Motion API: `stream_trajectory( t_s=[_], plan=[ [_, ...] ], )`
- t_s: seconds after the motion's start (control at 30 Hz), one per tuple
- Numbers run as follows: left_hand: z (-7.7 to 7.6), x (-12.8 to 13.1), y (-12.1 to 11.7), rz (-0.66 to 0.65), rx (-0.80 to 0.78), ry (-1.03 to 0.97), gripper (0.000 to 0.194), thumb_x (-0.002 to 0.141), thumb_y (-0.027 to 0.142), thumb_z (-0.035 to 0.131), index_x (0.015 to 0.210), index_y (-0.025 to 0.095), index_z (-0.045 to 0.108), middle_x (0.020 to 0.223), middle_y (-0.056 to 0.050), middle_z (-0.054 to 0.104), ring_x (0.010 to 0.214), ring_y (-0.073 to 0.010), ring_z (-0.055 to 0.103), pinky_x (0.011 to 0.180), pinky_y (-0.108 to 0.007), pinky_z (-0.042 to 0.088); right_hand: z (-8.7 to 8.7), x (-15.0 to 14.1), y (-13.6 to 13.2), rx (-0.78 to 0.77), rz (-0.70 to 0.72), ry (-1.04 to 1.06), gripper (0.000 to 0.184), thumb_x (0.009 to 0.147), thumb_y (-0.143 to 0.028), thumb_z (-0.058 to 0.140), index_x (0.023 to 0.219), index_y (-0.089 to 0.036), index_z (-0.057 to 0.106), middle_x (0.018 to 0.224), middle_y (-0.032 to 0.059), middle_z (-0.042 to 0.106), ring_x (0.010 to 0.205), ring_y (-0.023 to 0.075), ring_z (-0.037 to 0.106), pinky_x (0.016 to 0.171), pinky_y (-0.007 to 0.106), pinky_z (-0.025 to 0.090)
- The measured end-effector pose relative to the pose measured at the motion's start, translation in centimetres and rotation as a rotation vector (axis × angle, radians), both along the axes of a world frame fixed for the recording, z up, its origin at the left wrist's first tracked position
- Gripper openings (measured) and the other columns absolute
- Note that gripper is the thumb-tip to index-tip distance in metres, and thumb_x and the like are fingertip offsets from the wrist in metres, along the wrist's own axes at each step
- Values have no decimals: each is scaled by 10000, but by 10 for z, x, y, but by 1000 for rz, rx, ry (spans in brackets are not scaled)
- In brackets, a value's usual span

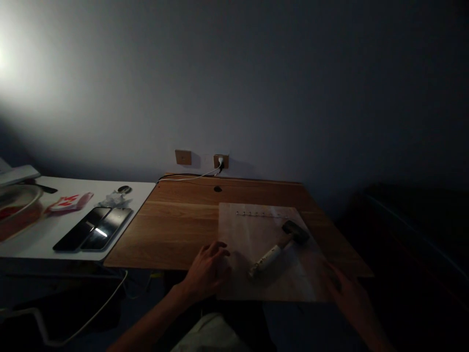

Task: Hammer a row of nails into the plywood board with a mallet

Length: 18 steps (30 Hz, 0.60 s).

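A pale wooden board (273, 286) lies on the brown wooden tabletop, its near edge overhanging the front. Along its far side runs a row of several small nails or screws (263, 214). A hammer (269, 257) with a dark head and a whitish handle rests diagonally on the board, its head toward the back right. My left hand (208, 271) is at the board's left edge, fingers loosely bent and apart, holding nothing visible. At the right edge is my right hand (342, 288), dim, with fingers apart and nothing visible in it.
On the left, a white table (142, 188) carries two phones (104, 230), a clear plastic bag (114, 199), a red-and-white packet (69, 201) and a large transparent container (18, 210). White cables run to a wall socket (221, 162). The right side is very dark.
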<state>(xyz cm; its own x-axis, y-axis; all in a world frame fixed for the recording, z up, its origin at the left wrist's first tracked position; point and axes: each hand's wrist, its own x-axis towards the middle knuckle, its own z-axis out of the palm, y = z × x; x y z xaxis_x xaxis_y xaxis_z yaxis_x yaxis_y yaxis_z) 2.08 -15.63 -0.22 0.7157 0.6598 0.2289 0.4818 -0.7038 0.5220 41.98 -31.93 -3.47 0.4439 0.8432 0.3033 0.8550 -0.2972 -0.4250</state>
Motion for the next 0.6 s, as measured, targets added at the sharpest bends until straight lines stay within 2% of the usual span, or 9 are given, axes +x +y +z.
stream_trajectory(
  t_s=[0.07, 0.17, 0.3, 0.37, 0.43, 0.53, 0.6],
  plan=[
    [-2, 27, -1, -92, 8, 5, 373, 832, 289, 630, 1197, 230, 581, 1373, -120, 519, 1242, -284, 538, 1053, -470, 432, 3, 17, -12, -8, -63, 27, 451, 838, -504, 452, 1038, -183, 699, 1096, 166, 747, 1027, 323, 698, 917, 470, 550],
    [-1, 57, -1, -250, -7, -12, 453, 830, 328, 654, 1254, 212, 544, 1449, -136, 460, 1336, -290, 465, 1073, -432, 433, 4, 37, -30, -15, -170, 42, 460, 809, -531, 470, 1007, -185, 698, 1077, 172, 746, 997, 340, 702, 885, 467, 557],
    [2, 78, -1, -386, -22, -34, 397, 907, 361, 593, 1273, 220, 533, 1412, -110, 525, 1256, -241, 549, 1062, -379, 447, -1, 58, -51, 24, -274, 36, 434, 766, -537, 486, 945, -198, 688, 1027, 168, 745, 969, 353, 698, 868, 476, 551],
    [0, 84, -4, -399, 44, -41, 355, 948, 372, 549, 1272, 225, 547, 1409, -99, 544, 1310, -241, 507, 1112, -398, 394, -5, 69, -57, 22, -310, 29, 453, 755, -551, 475, 932, -188, 681, 1021, 185, 737, 966, 368, 689, 872, 495, 542],
    [-5, 90, -8, -424, 131, -29, 403, 969, 400, 523, 1326, 211, 523, 1447, -105, 522, 1403, -251, 406, 1166, -431, 320, -7, 81, -59, 8, -347, 15, 482, 749, -563, 468, 945, -176, 677, 1046, 204, 723, 993, 384, 674, 886, 517, 530],
    [-12, 98, -13, -481, 222, 11, 490, 997, 438, 463, 1414, 181, 446, 1457, -113, 519, 1451, -265, 330, 1210, -502, 215, -8, 97, -52, -14, -397, 11, 529, 740, -557, 461, 1002, -149, 673, 1089, 229, 706, 1068, 410, 643, 922, 547, 508],
    [-15, 102, -14, -488, 243, 26, 487, 1012, 443, 426, 1417, 174, 446, 1396, -109, 578, 1459, -274, 312, 1223, -546, 137, -9, 103, -44, -53, -418, 61, 596, 749, -573, 433, 1044, -113, 671, 1111, 252, 699, 1096, 425, 633, 936, 561, 498]
  ],
)
